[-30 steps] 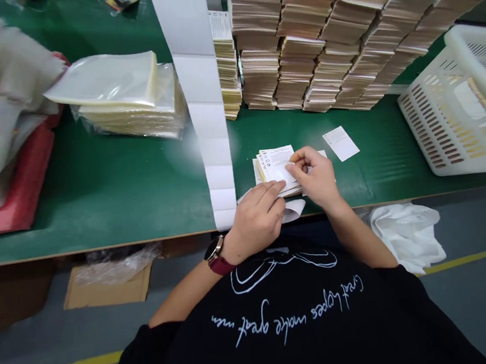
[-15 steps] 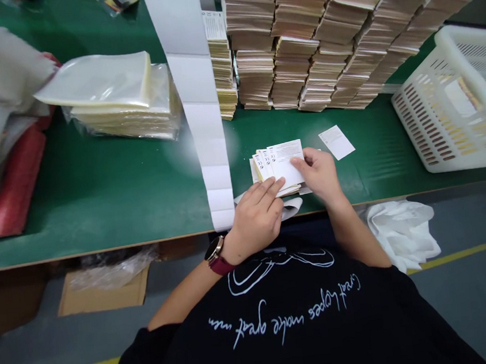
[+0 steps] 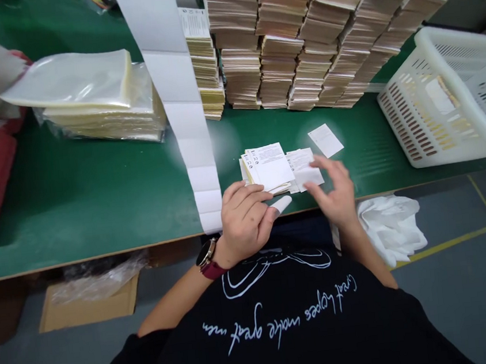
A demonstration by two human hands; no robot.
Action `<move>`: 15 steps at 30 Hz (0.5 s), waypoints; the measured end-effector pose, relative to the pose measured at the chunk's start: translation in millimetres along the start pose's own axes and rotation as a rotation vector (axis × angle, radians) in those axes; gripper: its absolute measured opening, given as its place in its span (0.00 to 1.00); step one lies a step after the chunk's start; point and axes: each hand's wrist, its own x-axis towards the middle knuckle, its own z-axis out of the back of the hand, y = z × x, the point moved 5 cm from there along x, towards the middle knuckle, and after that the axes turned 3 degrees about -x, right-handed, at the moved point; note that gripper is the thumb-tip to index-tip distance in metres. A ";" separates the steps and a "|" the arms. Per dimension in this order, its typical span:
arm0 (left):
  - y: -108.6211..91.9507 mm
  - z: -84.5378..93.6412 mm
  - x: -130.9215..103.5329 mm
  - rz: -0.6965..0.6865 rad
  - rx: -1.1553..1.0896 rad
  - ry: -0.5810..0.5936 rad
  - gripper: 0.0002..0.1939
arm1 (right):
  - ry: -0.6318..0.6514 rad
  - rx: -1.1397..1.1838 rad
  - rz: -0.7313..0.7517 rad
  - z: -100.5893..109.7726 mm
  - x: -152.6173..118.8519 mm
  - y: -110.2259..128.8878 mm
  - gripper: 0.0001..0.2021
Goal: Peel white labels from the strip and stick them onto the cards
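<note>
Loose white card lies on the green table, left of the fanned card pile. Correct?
Wrong side: the head view shows the loose white card right of the fanned card pile. It does lie on the green table.

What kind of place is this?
It looks like a packing workshop: there are tall stacks of cards, a bundle of clear plastic bags, and a white plastic basket on a long green table.

Glossy plastic sleeves (image 3: 71, 81) at ten o'clock; smooth paper cards (image 3: 272, 166) centrally; rough-edged paper stacks (image 3: 278, 68) at one; smooth plastic basket (image 3: 452, 70) towards three; smooth, faintly glossy tabletop (image 3: 122, 189)
</note>
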 end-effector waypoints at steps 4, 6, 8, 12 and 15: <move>0.8 0.4 2.1 0.066 0.007 0.007 0.05 | 0.187 0.487 0.130 -13.4 -22.9 46.3 0.13; 2.2 3.6 1.8 0.090 0.065 -0.015 0.08 | 0.183 0.586 0.066 -17.4 -25.2 49.8 0.08; 0.7 4.8 1.7 0.042 0.119 0.015 0.16 | 0.166 0.628 -0.043 -21.4 -24.2 44.2 0.06; -4.4 2.1 2.5 -0.080 0.061 0.142 0.14 | 0.137 0.616 -0.107 -28.3 -21.1 39.1 0.05; -1.4 2.0 5.1 0.004 0.000 0.116 0.08 | 0.042 0.529 0.024 -26.6 -20.9 47.4 0.03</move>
